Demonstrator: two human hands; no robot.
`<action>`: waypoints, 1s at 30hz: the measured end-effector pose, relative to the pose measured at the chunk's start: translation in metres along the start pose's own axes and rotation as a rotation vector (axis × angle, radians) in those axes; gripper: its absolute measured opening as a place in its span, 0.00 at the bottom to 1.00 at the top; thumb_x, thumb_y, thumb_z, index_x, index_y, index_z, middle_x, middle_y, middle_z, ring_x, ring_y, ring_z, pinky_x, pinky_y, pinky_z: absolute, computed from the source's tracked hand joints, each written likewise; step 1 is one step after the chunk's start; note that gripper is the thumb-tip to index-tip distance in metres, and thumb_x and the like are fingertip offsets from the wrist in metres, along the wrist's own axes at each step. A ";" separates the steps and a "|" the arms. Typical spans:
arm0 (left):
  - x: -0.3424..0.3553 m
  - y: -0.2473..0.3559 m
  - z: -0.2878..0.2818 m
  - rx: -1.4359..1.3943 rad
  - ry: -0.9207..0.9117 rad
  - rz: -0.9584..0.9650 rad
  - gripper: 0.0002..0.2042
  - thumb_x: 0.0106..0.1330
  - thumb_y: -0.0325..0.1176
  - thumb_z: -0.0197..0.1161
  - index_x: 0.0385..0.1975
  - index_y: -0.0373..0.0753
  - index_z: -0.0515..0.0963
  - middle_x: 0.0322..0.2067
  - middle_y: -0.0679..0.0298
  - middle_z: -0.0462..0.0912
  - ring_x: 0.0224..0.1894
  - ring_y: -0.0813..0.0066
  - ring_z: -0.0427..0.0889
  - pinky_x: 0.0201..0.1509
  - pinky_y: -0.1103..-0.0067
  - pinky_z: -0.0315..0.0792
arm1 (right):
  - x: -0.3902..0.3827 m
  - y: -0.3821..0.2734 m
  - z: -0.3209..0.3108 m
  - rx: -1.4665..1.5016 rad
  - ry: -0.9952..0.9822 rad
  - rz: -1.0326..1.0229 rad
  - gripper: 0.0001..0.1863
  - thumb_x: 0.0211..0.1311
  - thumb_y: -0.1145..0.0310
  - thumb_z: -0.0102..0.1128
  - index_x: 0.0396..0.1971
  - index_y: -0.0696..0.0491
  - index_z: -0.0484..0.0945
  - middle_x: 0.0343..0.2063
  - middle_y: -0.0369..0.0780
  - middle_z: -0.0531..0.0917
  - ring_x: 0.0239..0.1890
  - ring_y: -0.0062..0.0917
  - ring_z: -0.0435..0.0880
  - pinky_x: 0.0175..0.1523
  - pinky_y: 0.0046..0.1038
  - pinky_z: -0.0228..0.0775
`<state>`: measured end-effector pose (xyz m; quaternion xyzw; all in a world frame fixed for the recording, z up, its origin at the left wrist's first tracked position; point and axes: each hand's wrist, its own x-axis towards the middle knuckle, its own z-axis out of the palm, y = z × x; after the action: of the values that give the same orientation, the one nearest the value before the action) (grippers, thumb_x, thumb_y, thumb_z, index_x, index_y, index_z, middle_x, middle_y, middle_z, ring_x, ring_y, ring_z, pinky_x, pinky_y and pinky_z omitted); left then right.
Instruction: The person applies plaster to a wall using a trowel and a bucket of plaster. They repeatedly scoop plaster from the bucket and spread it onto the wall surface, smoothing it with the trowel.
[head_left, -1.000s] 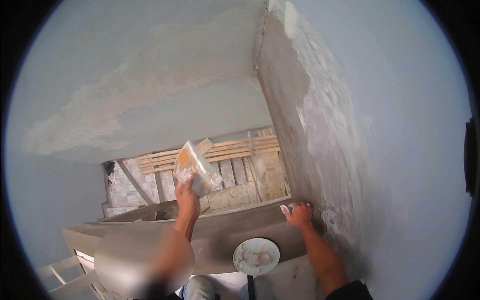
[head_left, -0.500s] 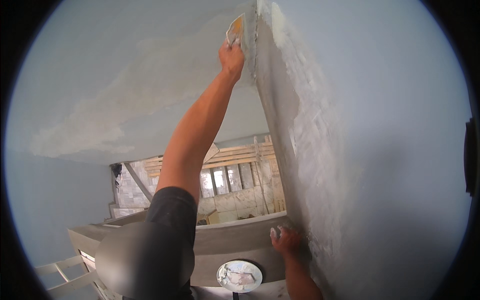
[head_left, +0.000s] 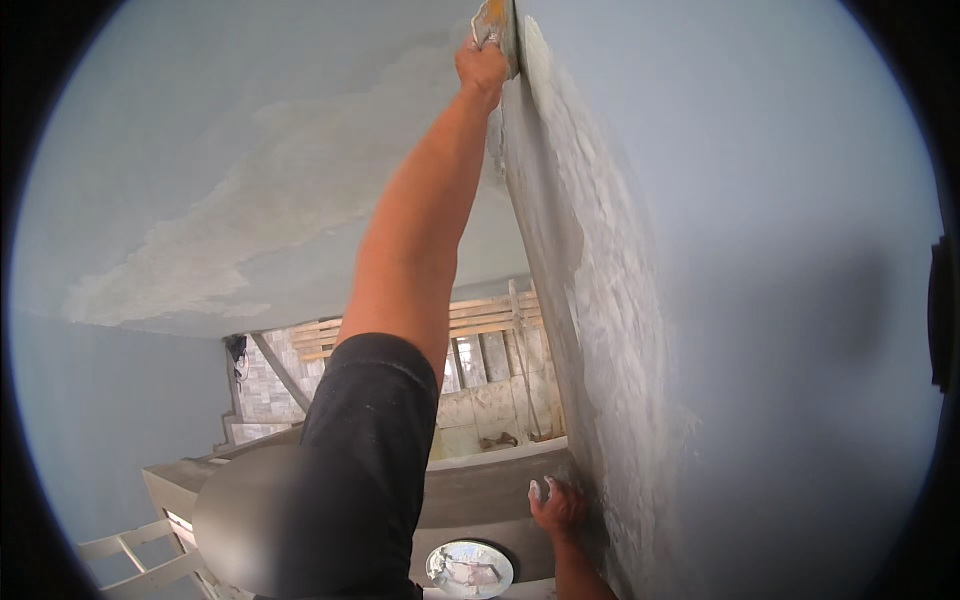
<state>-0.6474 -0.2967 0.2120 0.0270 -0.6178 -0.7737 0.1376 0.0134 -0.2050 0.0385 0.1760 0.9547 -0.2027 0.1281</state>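
My left arm stretches up from a dark sleeve. At its end my left hand (head_left: 482, 68) is closed around a putty spreader (head_left: 490, 22), orange with whitish smears. The spreader is against the corner where the pale surface on the left meets the right wall, partly cut off by the upper edge. Lower right, my right hand (head_left: 560, 506) is beside the grey ledge and the wall's foot. Its fingers are slightly bent and apart, with white smears on the tips and nothing visible in them. Left of it stands a round container (head_left: 470, 570) with whitish putty inside.
The right wall (head_left: 790, 180) carries a rough whitish putty band (head_left: 610, 270) along the corner. A grey ledge (head_left: 480, 505) runs below. Beyond an opening are wooden boards (head_left: 490, 312) and floor tiles (head_left: 480, 412). White ladder-like rails (head_left: 140, 540) stand lower left. A blurred patch covers part there.
My left hand has moved up and slightly right along the corner with the putty spreader. The sleeve shows more. My right hand and the round container appear slightly lower and further left.
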 end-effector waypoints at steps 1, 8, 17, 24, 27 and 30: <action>-0.002 -0.002 -0.001 -0.034 -0.025 0.016 0.13 0.67 0.29 0.56 0.49 0.32 0.75 0.42 0.61 0.80 0.43 0.75 0.78 0.48 0.77 0.72 | 0.000 0.001 0.000 -0.020 0.003 -0.005 0.19 0.53 0.49 0.61 0.37 0.48 0.84 0.33 0.43 0.85 0.38 0.39 0.82 0.47 0.43 0.70; -0.043 -0.012 -0.015 -0.157 -0.143 0.138 0.10 0.67 0.28 0.54 0.45 0.32 0.76 0.37 0.65 0.80 0.38 0.78 0.75 0.44 0.79 0.70 | -0.001 -0.004 -0.005 -0.092 -0.005 -0.029 0.19 0.54 0.50 0.61 0.37 0.49 0.83 0.35 0.41 0.85 0.39 0.38 0.82 0.46 0.41 0.71; -0.173 -0.004 -0.024 -0.017 -0.086 0.321 0.12 0.64 0.25 0.53 0.45 0.29 0.77 0.35 0.63 0.83 0.38 0.76 0.76 0.46 0.79 0.70 | 0.002 -0.004 0.001 -0.048 0.010 -0.048 0.18 0.52 0.52 0.64 0.36 0.51 0.84 0.34 0.43 0.85 0.39 0.39 0.83 0.48 0.42 0.71; -0.226 0.012 -0.065 -0.193 -0.078 0.059 0.16 0.71 0.32 0.52 0.54 0.31 0.71 0.47 0.61 0.78 0.47 0.76 0.74 0.53 0.76 0.69 | -0.001 0.004 0.003 -0.049 0.083 -0.069 0.18 0.51 0.52 0.64 0.33 0.51 0.84 0.31 0.43 0.85 0.38 0.40 0.82 0.48 0.42 0.71; -0.176 0.015 -0.076 -0.238 -0.027 0.024 0.18 0.72 0.32 0.51 0.58 0.32 0.67 0.52 0.61 0.75 0.51 0.74 0.73 0.55 0.75 0.69 | 0.001 -0.004 0.000 -0.049 0.073 -0.069 0.17 0.51 0.52 0.64 0.33 0.50 0.84 0.31 0.43 0.85 0.37 0.41 0.82 0.48 0.43 0.71; -0.128 0.024 -0.053 -0.327 -0.016 0.114 0.16 0.72 0.30 0.50 0.57 0.33 0.68 0.51 0.60 0.75 0.51 0.73 0.73 0.54 0.75 0.69 | 0.001 -0.004 0.002 -0.040 0.080 -0.073 0.17 0.51 0.52 0.64 0.33 0.50 0.84 0.31 0.43 0.85 0.37 0.41 0.82 0.48 0.43 0.71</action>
<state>-0.5087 -0.3198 0.2058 -0.0370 -0.4852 -0.8552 0.1786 0.0113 -0.2085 0.0380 0.1464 0.9688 -0.1810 0.0856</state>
